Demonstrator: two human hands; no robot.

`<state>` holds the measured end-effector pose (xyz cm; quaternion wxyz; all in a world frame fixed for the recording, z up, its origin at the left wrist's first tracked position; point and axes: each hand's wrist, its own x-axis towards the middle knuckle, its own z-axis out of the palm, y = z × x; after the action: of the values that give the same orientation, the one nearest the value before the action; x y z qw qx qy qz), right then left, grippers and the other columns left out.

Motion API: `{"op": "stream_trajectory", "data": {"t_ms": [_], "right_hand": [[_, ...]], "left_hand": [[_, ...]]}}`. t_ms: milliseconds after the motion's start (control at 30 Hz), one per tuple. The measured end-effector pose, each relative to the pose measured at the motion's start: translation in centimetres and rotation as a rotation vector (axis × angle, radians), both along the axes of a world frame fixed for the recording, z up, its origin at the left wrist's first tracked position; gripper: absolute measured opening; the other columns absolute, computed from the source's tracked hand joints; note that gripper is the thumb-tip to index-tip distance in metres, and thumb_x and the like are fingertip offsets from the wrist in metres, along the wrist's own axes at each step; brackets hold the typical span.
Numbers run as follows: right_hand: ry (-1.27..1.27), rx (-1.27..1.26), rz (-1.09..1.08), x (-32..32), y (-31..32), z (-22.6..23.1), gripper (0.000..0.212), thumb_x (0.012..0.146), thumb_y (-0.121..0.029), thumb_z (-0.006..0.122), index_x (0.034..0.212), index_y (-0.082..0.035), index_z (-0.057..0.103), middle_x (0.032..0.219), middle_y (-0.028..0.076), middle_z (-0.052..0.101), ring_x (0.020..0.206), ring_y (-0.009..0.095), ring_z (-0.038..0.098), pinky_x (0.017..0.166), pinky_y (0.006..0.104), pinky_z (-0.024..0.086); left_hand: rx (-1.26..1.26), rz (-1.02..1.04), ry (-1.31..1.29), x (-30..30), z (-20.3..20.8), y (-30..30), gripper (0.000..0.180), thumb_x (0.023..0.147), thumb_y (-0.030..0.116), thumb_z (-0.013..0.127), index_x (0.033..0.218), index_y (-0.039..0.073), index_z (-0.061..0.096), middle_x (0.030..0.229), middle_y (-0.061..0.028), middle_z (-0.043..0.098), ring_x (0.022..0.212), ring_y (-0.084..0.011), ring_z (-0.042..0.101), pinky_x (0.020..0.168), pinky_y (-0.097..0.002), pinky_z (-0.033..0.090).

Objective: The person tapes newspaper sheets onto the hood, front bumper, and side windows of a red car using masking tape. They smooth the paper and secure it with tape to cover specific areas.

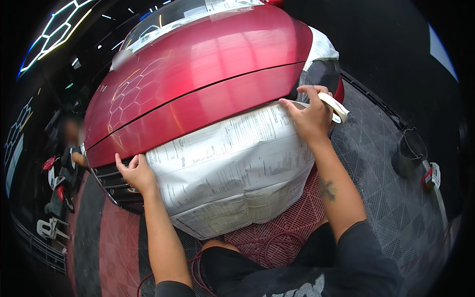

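Note:
A large printed paper sheet (205,171), like newspaper, hangs over the front bumper of a red car, its upper edge along the hood's (198,119) front edge. At the sheet's upper left corner, beside the dark grille (116,180), my left hand (138,175) has thumb and a finger close together on the paper's edge; another finger stretches up toward the hood. My right hand (314,116) is at the sheet's upper right corner, below the headlight (319,74). It holds a cream roll of masking tape (335,106), while its thumb and forefinger curve toward the paper's edge.
White covering (321,45) lies above the headlight, and more lines the windshield. A dark red hose (277,247) coils on the floor grating by my legs. At right stands a black bucket (409,153); at left are a white plastic chair (52,228) and another person (69,148).

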<state>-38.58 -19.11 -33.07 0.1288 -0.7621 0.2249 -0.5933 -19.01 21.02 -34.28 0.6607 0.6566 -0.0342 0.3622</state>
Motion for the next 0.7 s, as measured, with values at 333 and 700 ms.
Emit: {"op": "stream_trajectory", "data": {"t_ms": [333,700], "right_hand": [[0.096,0.204,0.508,0.0,-6.1,-0.7,0.032,0.094,-0.032,0.083,0.098,0.0,0.081,0.114,0.013,0.064,0.104,0.029,0.066,0.096,0.0419,0.052],[0.334,0.336,0.584,1.1,-8.3,1.9,0.035,0.094,-0.035,0.08,0.094,0.0,0.083,0.075,0.016,0.073,0.075,0.027,0.07,0.082,0.0426,0.057]], "left_hand": [[-0.023,-0.044,-0.031,0.7,-0.5,1.1,0.087,0.098,-0.004,0.072,0.17,0.003,0.023,0.113,-0.0167,0.078,0.101,-0.0191,0.072,0.099,-0.0329,0.055],[-0.005,-0.037,-0.019,0.5,-0.1,1.1,0.085,0.099,-0.002,0.069,0.168,0.003,0.021,0.109,-0.0145,0.078,0.1,-0.0186,0.07,0.101,-0.0328,0.052]]}}
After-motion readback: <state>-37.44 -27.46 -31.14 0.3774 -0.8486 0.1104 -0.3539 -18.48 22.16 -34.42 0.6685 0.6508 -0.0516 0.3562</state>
